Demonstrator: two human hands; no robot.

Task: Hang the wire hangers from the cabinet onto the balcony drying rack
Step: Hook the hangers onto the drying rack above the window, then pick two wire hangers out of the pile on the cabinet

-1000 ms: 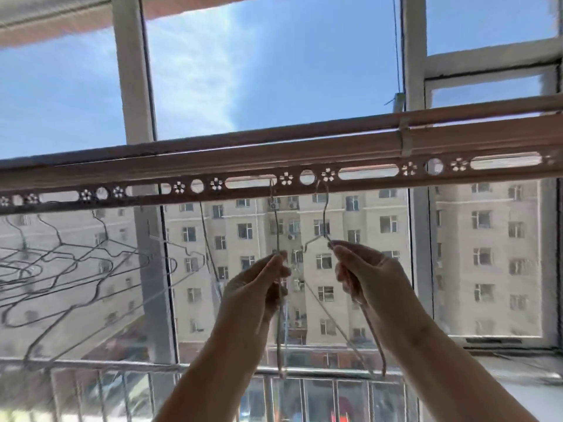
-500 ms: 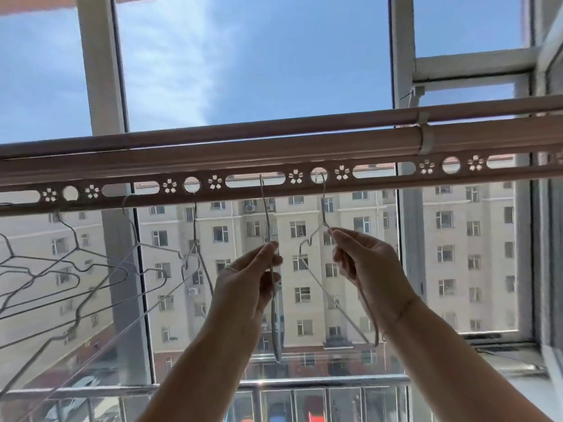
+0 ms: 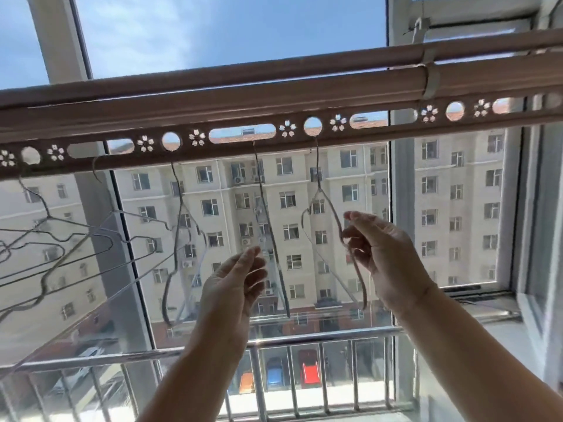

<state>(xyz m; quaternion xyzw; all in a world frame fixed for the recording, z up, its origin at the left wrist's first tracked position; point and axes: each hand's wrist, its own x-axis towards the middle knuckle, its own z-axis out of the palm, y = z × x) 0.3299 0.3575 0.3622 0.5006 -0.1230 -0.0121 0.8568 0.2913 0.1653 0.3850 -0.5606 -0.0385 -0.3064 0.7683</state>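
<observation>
Wire hanger (image 3: pixel 317 172) hooked in perforated rack (image 3: pixel 259 154), left hand (image 3: pixel 231 287) loosely spread, right hand (image 3: pixel 387 257) curled beside, grip unclear.

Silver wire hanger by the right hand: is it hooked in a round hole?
Yes, the hanger hooks into a round hole of the pinkish perforated rack bar.

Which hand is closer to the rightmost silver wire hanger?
Right. The right hand holds the rightmost wire hanger; the left hand is lower left, apart from it.
</observation>
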